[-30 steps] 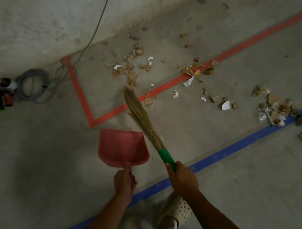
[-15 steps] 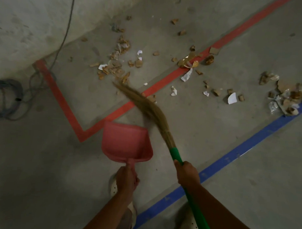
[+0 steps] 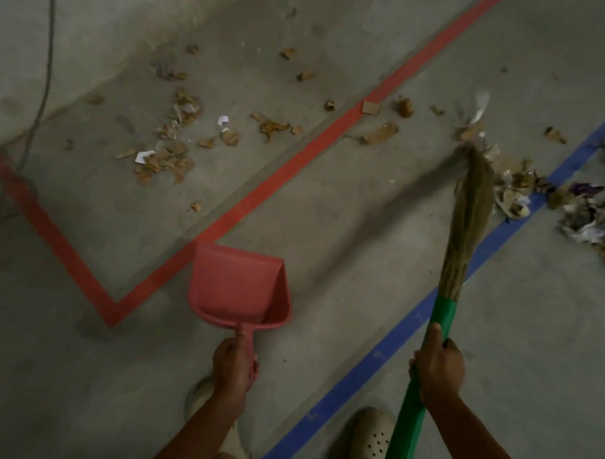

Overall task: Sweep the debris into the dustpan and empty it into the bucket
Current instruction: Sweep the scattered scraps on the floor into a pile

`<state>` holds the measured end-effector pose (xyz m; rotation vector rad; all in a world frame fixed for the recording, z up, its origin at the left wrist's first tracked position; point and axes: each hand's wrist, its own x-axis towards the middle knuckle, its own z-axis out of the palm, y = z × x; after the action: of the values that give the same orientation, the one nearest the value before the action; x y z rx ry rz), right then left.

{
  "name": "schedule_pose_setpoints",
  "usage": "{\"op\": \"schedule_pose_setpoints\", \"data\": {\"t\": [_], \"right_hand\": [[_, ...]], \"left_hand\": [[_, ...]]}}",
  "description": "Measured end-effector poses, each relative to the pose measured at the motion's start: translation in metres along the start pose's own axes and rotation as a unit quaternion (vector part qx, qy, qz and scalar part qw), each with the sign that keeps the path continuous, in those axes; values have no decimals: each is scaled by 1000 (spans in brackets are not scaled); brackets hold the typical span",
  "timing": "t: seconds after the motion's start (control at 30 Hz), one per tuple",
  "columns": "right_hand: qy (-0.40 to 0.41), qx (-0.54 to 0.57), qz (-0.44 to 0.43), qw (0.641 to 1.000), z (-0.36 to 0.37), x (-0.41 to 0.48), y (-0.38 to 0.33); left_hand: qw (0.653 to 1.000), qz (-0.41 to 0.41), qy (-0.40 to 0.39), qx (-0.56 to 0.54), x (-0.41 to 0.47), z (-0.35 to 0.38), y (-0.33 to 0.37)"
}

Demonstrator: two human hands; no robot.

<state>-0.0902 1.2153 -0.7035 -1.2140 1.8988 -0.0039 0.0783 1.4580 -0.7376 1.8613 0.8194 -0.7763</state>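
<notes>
My left hand (image 3: 234, 364) grips the handle of a red dustpan (image 3: 239, 287), held low over the concrete floor near the red tape corner, and the pan looks bare inside. My right hand (image 3: 438, 369) is closed around the green handle of a straw broom (image 3: 469, 214). Its blurred bristle tip reaches a debris pile (image 3: 517, 188) at the blue tape on the right. More brown and white debris (image 3: 170, 156) lies scattered beyond the red tape, upper left. No bucket is in view.
A red tape line (image 3: 282, 173) and a blue tape line (image 3: 403, 339) cross the floor diagonally. A grey cable (image 3: 46, 66) runs down the wall at the upper left. My two light perforated shoes (image 3: 369, 441) stand at the bottom edge.
The broom has swung from the left debris across to the right pile by the blue tape. The view has shifted right and the coiled cable has left the frame. The dustpan stays in my left hand.
</notes>
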Motion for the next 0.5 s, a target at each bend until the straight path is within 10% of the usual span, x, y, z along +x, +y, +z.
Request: {"op": "schedule_pose_setpoints", "data": {"t": [0.27, 0.5], "right_hand": [[-82, -88, -152, 981, 30, -72, -2], [-247, -337, -260, 871, 91, -109, 6]], "left_hand": [[999, -25, 7, -31, 1, 7, 1], [1000, -7, 20, -3, 4, -9, 2]]}}
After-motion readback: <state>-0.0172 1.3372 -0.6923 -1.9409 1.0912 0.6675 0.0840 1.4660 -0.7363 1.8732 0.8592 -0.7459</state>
